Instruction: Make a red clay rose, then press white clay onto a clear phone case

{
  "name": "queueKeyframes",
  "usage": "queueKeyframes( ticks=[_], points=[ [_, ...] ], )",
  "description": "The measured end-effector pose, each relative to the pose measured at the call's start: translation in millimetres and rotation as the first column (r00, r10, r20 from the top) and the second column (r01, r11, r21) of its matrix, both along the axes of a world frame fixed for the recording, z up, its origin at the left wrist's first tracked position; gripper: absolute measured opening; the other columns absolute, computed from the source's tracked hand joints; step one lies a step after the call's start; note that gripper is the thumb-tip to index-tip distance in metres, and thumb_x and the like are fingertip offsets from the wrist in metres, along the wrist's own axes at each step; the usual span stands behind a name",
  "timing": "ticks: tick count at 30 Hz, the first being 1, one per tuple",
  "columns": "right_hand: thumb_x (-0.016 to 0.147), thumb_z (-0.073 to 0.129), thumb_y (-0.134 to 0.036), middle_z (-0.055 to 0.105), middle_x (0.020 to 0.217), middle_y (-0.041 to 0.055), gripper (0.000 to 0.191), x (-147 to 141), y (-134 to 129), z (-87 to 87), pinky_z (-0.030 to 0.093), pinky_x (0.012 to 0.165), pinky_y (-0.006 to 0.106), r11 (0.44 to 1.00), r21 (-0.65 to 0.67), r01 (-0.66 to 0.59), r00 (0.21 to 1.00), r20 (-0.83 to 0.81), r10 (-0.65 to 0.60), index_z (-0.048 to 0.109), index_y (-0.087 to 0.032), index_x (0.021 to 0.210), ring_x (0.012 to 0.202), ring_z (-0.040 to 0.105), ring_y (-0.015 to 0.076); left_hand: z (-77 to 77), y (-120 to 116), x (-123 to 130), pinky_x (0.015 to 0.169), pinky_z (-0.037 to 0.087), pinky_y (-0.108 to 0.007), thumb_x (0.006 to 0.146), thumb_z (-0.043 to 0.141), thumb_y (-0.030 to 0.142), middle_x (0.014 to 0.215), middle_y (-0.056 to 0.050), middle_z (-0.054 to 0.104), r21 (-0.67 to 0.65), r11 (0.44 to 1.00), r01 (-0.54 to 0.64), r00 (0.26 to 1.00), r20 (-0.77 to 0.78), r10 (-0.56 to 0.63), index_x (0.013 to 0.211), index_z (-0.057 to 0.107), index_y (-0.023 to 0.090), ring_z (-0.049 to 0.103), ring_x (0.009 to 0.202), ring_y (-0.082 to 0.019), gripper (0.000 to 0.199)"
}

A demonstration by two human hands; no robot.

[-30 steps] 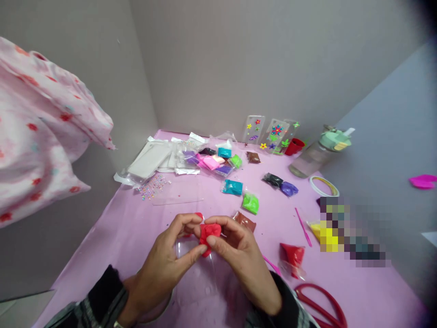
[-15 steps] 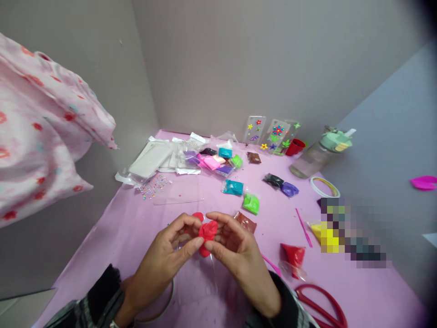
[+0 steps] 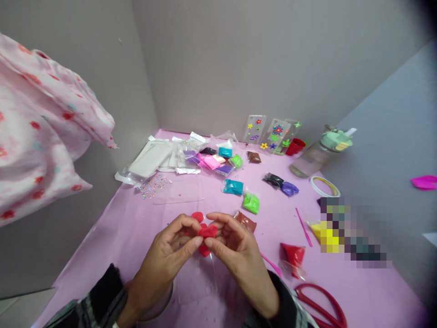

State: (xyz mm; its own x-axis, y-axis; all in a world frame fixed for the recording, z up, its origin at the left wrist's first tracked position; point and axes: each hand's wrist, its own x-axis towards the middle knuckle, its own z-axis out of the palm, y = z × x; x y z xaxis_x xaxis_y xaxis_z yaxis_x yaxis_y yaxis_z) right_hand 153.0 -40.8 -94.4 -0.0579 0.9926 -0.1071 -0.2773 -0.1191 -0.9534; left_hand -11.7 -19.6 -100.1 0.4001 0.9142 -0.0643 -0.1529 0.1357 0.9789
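Observation:
A small piece of red clay is pinched between the thumbs and fingers of both hands, near the bottom centre of the view. My left hand holds its left side and my right hand its right side. Flat red clay pieces lie just behind and below the held piece, partly covered by the fingers. Beneath the hands, a clear sheet or case rests on the purple table cover.
Behind the hands are clay packets, clear cases and loose beads. To the right lie a red clay bag, red-handled scissors, a tape roll and a bottle. Patterned cloth hangs at left.
The held red clay has been turned or folded down between the fingers and looks flatter and wider. More of the red pieces behind it now shows. Both hands stay nearly in place.

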Motion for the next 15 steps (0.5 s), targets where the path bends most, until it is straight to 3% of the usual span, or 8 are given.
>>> queueKeyframes(
  ticks=[6,15],
  points=[
    [0.082,0.079,-0.027,0.069,0.085,-0.0006,0.032,-0.5,0.7,-1.0,0.053,0.070,0.023,1.000,0.002,-0.007,1.000,0.018,0.007,0.068,-0.023,0.111,0.072,0.066,0.0112,-4.8,-0.9,-0.9,0.088,0.053,-0.021,0.095,0.066,0.030,0.098,0.004,0.065,-0.019,1.000,0.006,1.000,0.014,-0.006,0.099,0.062,0.026,0.067,0.096,-0.012,0.006],
    [0.081,0.082,-0.027,0.073,0.087,-0.0001,0.028,0.1,1.9,-0.5,0.052,0.065,0.018,1.000,0.004,0.009,0.997,-0.081,-0.009,0.071,-0.024,0.107,0.074,0.065,0.0094,-4.0,-3.3,4.7,0.097,0.050,-0.022,0.088,0.072,0.022,0.104,0.004,0.064,0.014,1.000,0.005,1.000,-0.019,-0.004,0.101,0.062,0.027,0.064,0.106,-0.013,0.017]
  ],
)
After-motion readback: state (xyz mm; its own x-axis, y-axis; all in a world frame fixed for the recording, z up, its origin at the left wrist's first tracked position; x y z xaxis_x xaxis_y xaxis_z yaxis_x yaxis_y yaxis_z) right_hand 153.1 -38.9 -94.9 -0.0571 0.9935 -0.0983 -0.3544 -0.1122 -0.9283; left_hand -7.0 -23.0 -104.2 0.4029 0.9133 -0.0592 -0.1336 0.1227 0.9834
